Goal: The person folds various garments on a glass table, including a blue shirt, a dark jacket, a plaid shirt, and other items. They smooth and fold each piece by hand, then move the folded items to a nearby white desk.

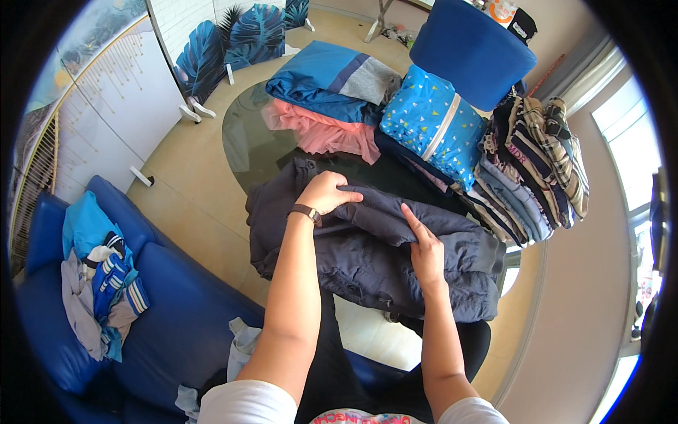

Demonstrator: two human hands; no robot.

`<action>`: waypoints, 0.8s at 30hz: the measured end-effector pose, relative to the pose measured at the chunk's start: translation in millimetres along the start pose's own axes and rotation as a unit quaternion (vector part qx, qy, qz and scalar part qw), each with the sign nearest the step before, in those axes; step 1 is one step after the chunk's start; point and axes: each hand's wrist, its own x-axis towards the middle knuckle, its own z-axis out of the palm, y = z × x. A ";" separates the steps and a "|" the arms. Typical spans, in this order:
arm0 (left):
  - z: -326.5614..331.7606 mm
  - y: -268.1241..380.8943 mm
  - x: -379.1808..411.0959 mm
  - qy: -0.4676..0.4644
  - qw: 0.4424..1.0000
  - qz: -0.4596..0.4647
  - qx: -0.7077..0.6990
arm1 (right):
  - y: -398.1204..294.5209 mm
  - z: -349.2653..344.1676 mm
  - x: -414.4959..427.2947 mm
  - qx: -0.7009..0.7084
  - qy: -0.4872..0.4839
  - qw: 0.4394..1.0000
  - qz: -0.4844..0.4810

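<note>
A dark grey garment [365,270] with ribbed cuffs at its right end lies spread over the near side of a dark glass table [243,138]. It hangs past the table's near edge, above my knees. My left hand [326,196], a watch on its wrist, pinches a raised fold along the garment's upper middle. At the right end of that same fold, my right hand [426,249] grips the cloth, its index finger stretched along the top and its other fingers partly hidden.
Beyond lie a folded blue-and-grey garment [323,74] on pink tulle [328,132], a blue patterned bundle with a zip [424,116], and stacked folded clothes [524,175]. A blue chair [471,53] stands behind. Loose clothes [106,291] lie on the blue sofa [175,318] at left.
</note>
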 end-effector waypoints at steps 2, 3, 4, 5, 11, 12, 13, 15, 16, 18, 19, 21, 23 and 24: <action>5.7 0.7 6.3 0.049 0.998 0.025 0.043 | 0.3 1.8 0.9 -0.059 0.028 0.998 -0.001; 9.3 0.7 8.9 0.072 0.996 0.025 0.046 | 0.1 3.7 0.5 -0.051 0.030 0.998 -0.013; 12.8 0.3 10.7 0.110 0.992 0.044 0.046 | -0.7 7.6 0.2 -0.047 0.032 0.998 -0.016; 15.0 -0.5 11.7 0.138 0.988 0.044 0.053 | -1.6 11.9 -0.6 -0.042 0.035 0.998 -0.020; -1.4 -10.4 10.7 -0.073 0.995 -0.066 0.030 | 3.4 22.5 -0.8 -0.130 0.058 0.987 -0.071; -6.2 -13.3 6.2 -0.114 0.993 -0.040 -0.008 | 6.5 20.1 -0.1 -0.106 0.105 0.987 -0.057; -9.8 -15.6 2.9 -0.146 0.988 -0.025 -0.035 | 10.4 16.9 1.5 -0.113 0.130 0.984 -0.041; -14.9 -18.5 1.8 -0.179 0.981 -0.046 -0.055 | 16.7 12.3 4.9 -0.140 0.140 0.980 -0.030; -16.0 -19.5 2.7 -0.181 0.979 -0.071 -0.057 | 19.6 11.6 8.4 -0.154 0.148 0.976 -0.042; -15.8 -20.0 5.6 -0.162 0.984 -0.063 -0.034 | 22.9 12.4 13.0 -0.160 0.177 0.969 -0.055; -14.8 -19.1 7.6 -0.123 0.989 -0.078 -0.014 | 23.2 13.7 14.3 -0.168 0.183 0.967 -0.063; -8.7 -13.4 11.0 -0.056 0.992 -0.114 0.023 | 19.5 18.1 12.7 -0.184 0.124 0.974 -0.048; 1.0 -3.4 9.5 0.095 0.980 -0.116 0.133 | 11.6 22.6 6.5 -0.175 -0.103 0.978 0.054; 9.8 4.1 6.3 0.130 0.967 -0.135 0.175 | 6.9 22.8 1.3 -0.176 -0.104 0.978 0.041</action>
